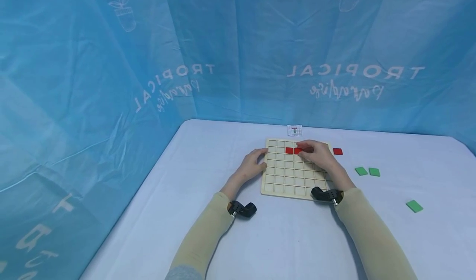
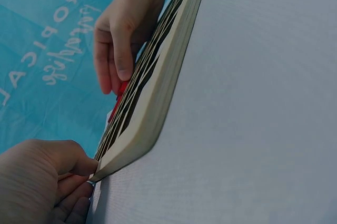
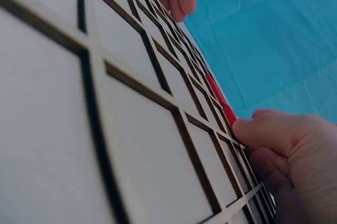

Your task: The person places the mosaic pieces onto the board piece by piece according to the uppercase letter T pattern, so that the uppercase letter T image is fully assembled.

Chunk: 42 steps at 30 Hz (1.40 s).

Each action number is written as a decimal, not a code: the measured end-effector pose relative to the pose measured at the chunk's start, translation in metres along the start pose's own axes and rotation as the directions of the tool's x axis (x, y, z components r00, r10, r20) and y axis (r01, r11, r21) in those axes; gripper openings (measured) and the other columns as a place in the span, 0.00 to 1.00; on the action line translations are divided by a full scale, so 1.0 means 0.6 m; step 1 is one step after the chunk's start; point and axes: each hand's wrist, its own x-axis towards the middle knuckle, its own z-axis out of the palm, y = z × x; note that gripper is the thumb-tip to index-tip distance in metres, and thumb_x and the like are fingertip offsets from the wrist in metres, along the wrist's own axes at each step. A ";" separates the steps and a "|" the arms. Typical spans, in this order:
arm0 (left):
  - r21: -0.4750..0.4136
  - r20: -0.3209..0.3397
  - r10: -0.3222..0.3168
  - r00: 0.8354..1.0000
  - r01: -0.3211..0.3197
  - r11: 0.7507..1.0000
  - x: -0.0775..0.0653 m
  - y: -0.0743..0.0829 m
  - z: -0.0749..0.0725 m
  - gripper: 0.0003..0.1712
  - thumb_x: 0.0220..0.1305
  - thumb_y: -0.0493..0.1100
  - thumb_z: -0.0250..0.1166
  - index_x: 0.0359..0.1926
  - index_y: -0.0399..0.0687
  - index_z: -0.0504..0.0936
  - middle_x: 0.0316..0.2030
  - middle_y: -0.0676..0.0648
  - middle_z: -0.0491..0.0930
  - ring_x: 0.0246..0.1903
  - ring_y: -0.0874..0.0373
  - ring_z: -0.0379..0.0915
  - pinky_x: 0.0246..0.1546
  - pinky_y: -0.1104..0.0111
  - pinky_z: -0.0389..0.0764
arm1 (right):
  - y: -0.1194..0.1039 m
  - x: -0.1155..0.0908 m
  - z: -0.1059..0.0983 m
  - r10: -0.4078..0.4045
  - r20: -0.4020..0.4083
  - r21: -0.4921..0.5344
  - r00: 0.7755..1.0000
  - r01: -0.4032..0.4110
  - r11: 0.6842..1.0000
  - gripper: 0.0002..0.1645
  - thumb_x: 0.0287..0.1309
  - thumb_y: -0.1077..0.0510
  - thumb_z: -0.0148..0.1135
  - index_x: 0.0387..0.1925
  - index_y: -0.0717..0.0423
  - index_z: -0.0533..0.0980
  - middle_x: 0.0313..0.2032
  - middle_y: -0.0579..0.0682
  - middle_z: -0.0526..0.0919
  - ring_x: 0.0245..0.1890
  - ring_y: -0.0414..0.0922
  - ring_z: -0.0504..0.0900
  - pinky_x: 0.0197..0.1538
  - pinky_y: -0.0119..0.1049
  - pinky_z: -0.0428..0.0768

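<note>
A pale wooden grid board (image 1: 284,175) lies flat on the table. My left hand (image 1: 254,164) holds its left edge, thumb and fingers touching the rim; in the left wrist view, the thumb of the left hand (image 2: 47,168) meets a corner of the board. One red square tile (image 1: 289,150) sits in an upper row. Directly right of it, my right hand (image 1: 316,153) pinches a second red tile (image 1: 298,151) at the grid. The right wrist view has the thumb of the right hand (image 3: 295,145) against that red tile (image 3: 229,114).
Right of the board lies another red tile (image 1: 337,151). Two green tiles, a left one (image 1: 361,171) and a right one (image 1: 374,172), lie nearby; a third green tile (image 1: 414,206) is closer. Behind the board is a small pattern card (image 1: 294,130). Blue curtains (image 1: 260,65) surround the white table (image 1: 275,238).
</note>
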 end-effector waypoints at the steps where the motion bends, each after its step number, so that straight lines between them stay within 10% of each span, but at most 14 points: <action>1: 0.000 0.000 0.000 1.000 0.000 1.000 0.000 0.000 0.001 0.33 0.61 0.36 0.56 0.68 0.41 0.63 0.65 0.44 0.65 0.66 0.54 0.55 0.66 0.67 0.57 | 0.001 0.000 0.000 0.001 -0.002 -0.002 1.000 -0.001 1.000 0.22 0.58 0.61 0.64 0.55 0.59 0.76 0.47 0.55 0.81 0.47 0.51 0.78 0.52 0.47 0.76; 15: 0.002 0.006 -0.015 1.000 0.015 1.000 0.001 0.005 0.004 0.32 0.62 0.36 0.56 0.68 0.41 0.63 0.64 0.44 0.65 0.66 0.54 0.57 0.66 0.68 0.58 | -0.005 -0.005 -0.004 -0.009 -0.035 0.017 0.999 0.010 1.000 0.22 0.57 0.60 0.65 0.54 0.61 0.76 0.47 0.56 0.82 0.45 0.52 0.80 0.51 0.47 0.77; 29: 0.010 0.003 -0.004 1.000 0.004 1.000 0.000 0.003 0.001 0.32 0.62 0.36 0.57 0.68 0.41 0.63 0.64 0.43 0.65 0.66 0.53 0.57 0.66 0.66 0.58 | -0.077 -0.032 -0.084 0.092 -0.084 0.414 0.992 -0.049 0.909 0.24 0.61 0.58 0.61 0.56 0.66 0.72 0.53 0.59 0.76 0.45 0.36 0.77 0.50 0.34 0.77; 34: 0.014 0.005 -0.006 1.000 0.006 1.000 0.002 0.002 0.000 0.32 0.62 0.36 0.57 0.68 0.41 0.63 0.64 0.43 0.65 0.66 0.53 0.56 0.66 0.66 0.57 | -0.043 -0.033 -0.107 0.134 -0.109 0.392 0.985 -0.081 0.916 0.27 0.62 0.55 0.61 0.60 0.62 0.70 0.56 0.62 0.73 0.45 0.33 0.76 0.41 0.24 0.76; 42: 0.014 0.007 -0.004 1.000 0.004 1.000 0.000 0.003 -0.001 0.33 0.62 0.36 0.56 0.68 0.41 0.62 0.65 0.43 0.64 0.66 0.53 0.56 0.66 0.66 0.57 | 0.008 -0.053 -0.143 0.156 -0.156 0.322 0.975 -0.099 0.942 0.31 0.60 0.47 0.62 0.60 0.57 0.71 0.55 0.55 0.75 0.47 0.34 0.74 0.53 0.30 0.74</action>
